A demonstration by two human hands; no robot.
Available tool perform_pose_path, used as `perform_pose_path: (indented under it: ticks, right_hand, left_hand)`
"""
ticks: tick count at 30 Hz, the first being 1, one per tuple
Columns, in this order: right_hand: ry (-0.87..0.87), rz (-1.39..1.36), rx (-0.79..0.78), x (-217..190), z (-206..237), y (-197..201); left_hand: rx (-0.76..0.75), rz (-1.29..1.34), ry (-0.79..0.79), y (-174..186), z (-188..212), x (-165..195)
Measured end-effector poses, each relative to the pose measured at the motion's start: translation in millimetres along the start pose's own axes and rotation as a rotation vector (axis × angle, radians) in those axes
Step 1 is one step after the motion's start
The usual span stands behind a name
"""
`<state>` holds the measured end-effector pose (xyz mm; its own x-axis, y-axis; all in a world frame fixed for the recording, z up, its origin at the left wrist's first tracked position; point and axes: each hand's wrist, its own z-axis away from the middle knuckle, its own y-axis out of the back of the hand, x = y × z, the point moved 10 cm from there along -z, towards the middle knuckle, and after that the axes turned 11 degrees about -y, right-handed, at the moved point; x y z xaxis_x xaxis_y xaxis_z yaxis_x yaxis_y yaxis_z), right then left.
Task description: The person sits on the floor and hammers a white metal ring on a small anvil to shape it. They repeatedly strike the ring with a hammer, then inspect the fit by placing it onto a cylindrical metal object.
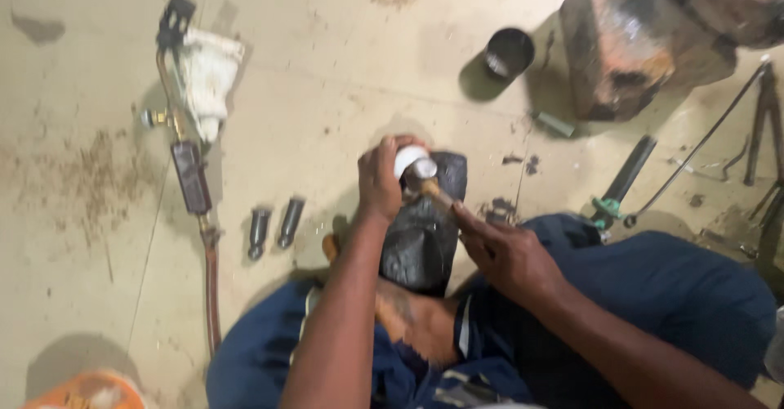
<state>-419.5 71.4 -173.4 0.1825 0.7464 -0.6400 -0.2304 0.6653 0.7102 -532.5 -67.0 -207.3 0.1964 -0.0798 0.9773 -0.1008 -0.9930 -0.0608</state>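
On the floor (pixel 327 66), between the seated person's knees, a black block (pixel 425 237) stands with a white round piece (pixel 407 160) on its top end. Left hand (pixel 380 182) wraps over the white piece from the left, grip clamped on it, fingers curled across the top, so the piece sits half hidden under the fingertips. Right hand (pixel 506 254) grip closed on a wooden-handled hammer (pixel 429 182); handle runs up-left from the fist, metal head touching or just beside the white piece, right next to the left fingers. Left of the block, two small dark cylinders (pixel 275 225) lie side by side, well apart from the hands. Further left a torch with hose (pixel 192 172) and a white rag (pixel 208 78). A dark cup (pixel 509 52) and a rusty block (pixel 637 49) sit at upper right, black rods (pixel 629 172) at right.
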Motion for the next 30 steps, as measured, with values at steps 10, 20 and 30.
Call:
perform_pose_path:
  ticks: [10, 20, 30]
  right_hand:
    - [-0.052, 0.02, -0.067, 2.7, -4.0, -6.3]
    - [0.006, -0.081, 0.112, 3.5, 7.0, 17.2]
    - [-0.049, 0.016, -0.037, 15.4, 1.5, 0.0]
  left_hand:
    - [-0.006, 0.24, 0.188, -2.5, -2.9, -11.2]
    - [-0.047, -0.137, 0.307, -9.3, -5.4, -20.5]
    - [0.036, -0.033, 0.203, -5.7, 1.2, -19.6]
